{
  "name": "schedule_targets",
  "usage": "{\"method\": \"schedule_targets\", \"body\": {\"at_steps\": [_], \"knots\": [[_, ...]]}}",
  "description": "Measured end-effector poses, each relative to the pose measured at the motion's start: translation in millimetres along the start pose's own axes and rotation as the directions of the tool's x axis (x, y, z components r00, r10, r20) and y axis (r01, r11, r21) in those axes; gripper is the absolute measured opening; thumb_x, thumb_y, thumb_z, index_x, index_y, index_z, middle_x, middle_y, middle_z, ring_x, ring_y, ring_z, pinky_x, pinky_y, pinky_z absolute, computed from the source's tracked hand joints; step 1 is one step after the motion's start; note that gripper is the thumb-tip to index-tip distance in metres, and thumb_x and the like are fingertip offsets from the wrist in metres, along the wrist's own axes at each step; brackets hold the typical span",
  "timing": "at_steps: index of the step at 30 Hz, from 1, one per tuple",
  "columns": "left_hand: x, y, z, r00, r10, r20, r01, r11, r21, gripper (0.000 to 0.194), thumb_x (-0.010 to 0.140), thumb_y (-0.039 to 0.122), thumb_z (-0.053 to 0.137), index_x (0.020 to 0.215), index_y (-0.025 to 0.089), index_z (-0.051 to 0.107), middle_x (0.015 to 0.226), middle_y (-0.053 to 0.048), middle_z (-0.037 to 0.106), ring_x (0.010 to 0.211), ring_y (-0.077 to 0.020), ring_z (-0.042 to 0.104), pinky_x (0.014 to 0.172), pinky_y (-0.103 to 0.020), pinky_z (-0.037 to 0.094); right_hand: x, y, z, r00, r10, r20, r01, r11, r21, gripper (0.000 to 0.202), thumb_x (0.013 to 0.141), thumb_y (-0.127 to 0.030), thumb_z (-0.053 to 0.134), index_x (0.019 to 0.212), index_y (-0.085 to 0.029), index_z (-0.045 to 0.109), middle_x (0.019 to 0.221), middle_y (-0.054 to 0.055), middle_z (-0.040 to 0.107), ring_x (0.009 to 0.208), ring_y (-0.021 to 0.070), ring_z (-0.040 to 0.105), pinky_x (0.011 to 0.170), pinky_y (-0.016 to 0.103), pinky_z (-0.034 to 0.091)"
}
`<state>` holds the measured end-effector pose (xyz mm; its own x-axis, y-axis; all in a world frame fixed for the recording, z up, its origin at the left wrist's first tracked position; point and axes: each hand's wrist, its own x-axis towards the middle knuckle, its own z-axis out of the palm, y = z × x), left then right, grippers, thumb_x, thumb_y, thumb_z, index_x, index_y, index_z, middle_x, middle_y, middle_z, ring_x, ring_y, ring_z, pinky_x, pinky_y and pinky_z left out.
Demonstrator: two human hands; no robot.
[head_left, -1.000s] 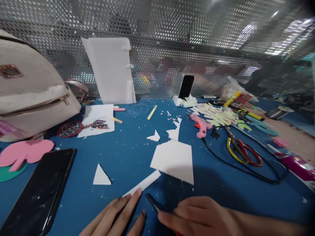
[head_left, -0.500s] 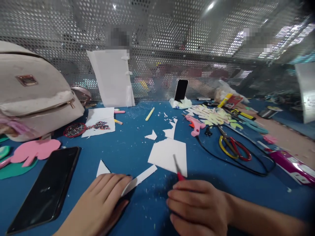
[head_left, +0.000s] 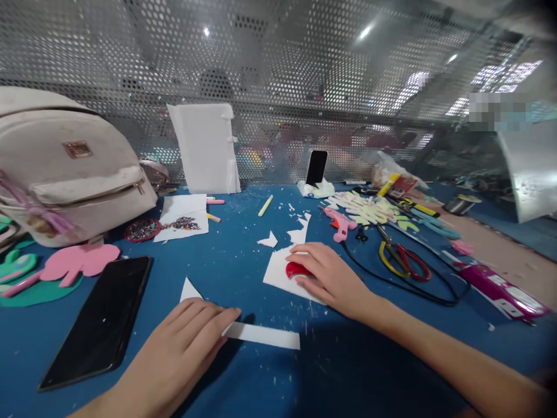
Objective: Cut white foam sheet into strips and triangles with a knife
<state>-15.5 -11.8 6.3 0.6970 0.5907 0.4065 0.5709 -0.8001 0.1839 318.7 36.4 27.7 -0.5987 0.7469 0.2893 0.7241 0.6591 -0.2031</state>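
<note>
A long white paper strip (head_left: 265, 336) runs rightward out of my left hand (head_left: 187, 342), whose fingers are closed on its left end. Beside that hand's fingertips lies a small white triangle of paper (head_left: 190, 289). My right hand (head_left: 326, 276) is over the larger white paper piece (head_left: 276, 270), its fingers around the red handles of the scissors (head_left: 297, 269); the blades are hidden. Jagged white scraps (head_left: 299, 230) lie just beyond.
On the left are a black phone (head_left: 100, 319), a pink cut-out (head_left: 80, 261) and a pale backpack (head_left: 78, 168). On the right are a pink glue gun (head_left: 340, 224), its cable, pliers (head_left: 407, 261) and a purple package (head_left: 500, 290). A metal mesh panel (head_left: 270, 75) stands behind.
My right hand has moved forward with the scissors, onto the larger paper piece. The strip in my left hand has swung down and now points right. The camera view has shifted slightly.
</note>
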Motion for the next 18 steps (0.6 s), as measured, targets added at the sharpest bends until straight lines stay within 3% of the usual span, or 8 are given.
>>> {"method": "schedule_targets", "body": {"at_steps": [2, 4, 7, 10, 15, 18], "knots": [[-1, 1, -0.3, 1.000, 0.002, -0.016, -0.002, 1.000, 0.005, 0.038, 0.104, 0.008, 0.047, 0.139, 0.022, 0.050, 0.110, -0.004, 0.072, 0.098, -0.0194, 0.067, 0.089, -0.034, 0.054, 1, -20, -8, 0.998, 0.038, 0.056, -0.048, 0.982, 0.183, 0.029, 0.106, -0.033, 0.051, 0.127, -0.017, 0.062, 0.121, 0.012, 0.067, 0.109, 0.0227, 0.063, 0.094, 0.036, 0.050], [-1, 0, 0.7, 0.999, 0.002, -0.040, -0.002, 1.000, -0.005, 0.036, 0.105, 0.010, 0.047, 0.138, 0.023, 0.051, 0.109, -0.004, 0.072, 0.097, -0.0186, 0.068, 0.089, -0.033, 0.054, 2, -39, -15, 0.977, 0.048, 0.207, -0.117, 0.934, 0.338, 0.025, 0.104, -0.038, 0.057, 0.119, -0.020, 0.067, 0.106, 0.005, 0.071, 0.092, 0.0172, 0.065, 0.080, 0.027, 0.050], [-2, -4, 4.2, 0.996, 0.001, -0.084, -0.007, 0.998, -0.063, 0.032, 0.106, 0.014, 0.049, 0.137, 0.023, 0.052, 0.112, -0.005, 0.072, 0.100, -0.0183, 0.068, 0.091, -0.031, 0.054, 7, -57, -20, 0.938, -0.012, 0.347, -0.159, 0.874, 0.459, 0.024, 0.099, -0.041, 0.066, 0.109, -0.020, 0.073, 0.096, 0.002, 0.073, 0.083, 0.0155, 0.064, 0.075, 0.025, 0.046], [-3, -6, 7.3, 0.993, -0.003, -0.119, -0.016, 0.988, -0.154, 0.031, 0.106, 0.015, 0.051, 0.136, 0.022, 0.052, 0.111, -0.005, 0.070, 0.100, -0.0172, 0.067, 0.090, -0.028, 0.053, 13, -59, -20, 0.899, -0.036, 0.436, -0.245, 0.785, 0.569, 0.024, 0.095, -0.038, 0.070, 0.107, -0.018, 0.075, 0.093, 0.003, 0.073, 0.077, 0.0140, 0.061, 0.069, 0.023, 0.043], [-2, 0, 7.7, 0.994, -0.041, -0.101, 0.012, 0.962, -0.272, 0.028, 0.107, 0.018, 0.051, 0.135, 0.024, 0.052, 0.108, -0.002, 0.069, 0.098, -0.0143, 0.066, 0.090, -0.023, 0.051, 15, -51, -11, 0.908, -0.089, 0.410, -0.299, 0.548, 0.781, 0.028, 0.092, -0.042, 0.074, 0.104, -0.016, 0.078, 0.096, 0.004, 0.073, 0.080, 0.0133, 0.058, 0.068, 0.022, 0.041], [0, 6, 6.9, 0.998, -0.009, -0.060, -0.009, 0.956, -0.293, 0.031, 0.107, 0.019, 0.052, 0.137, 0.027, 0.053, 0.117, -0.003, 0.069, 0.106, -0.0136, 0.066, 0.095, -0.020, 0.049, 12, -53, -4, 0.919, -0.109, 0.380, -0.289, 0.470, 0.834, 0.027, 0.090, -0.040, 0.078, 0.102, -0.016, 0.080, 0.095, 0.004, 0.072, 0.081, 0.0130, 0.059, 0.070, 0.022, 0.042]]}}
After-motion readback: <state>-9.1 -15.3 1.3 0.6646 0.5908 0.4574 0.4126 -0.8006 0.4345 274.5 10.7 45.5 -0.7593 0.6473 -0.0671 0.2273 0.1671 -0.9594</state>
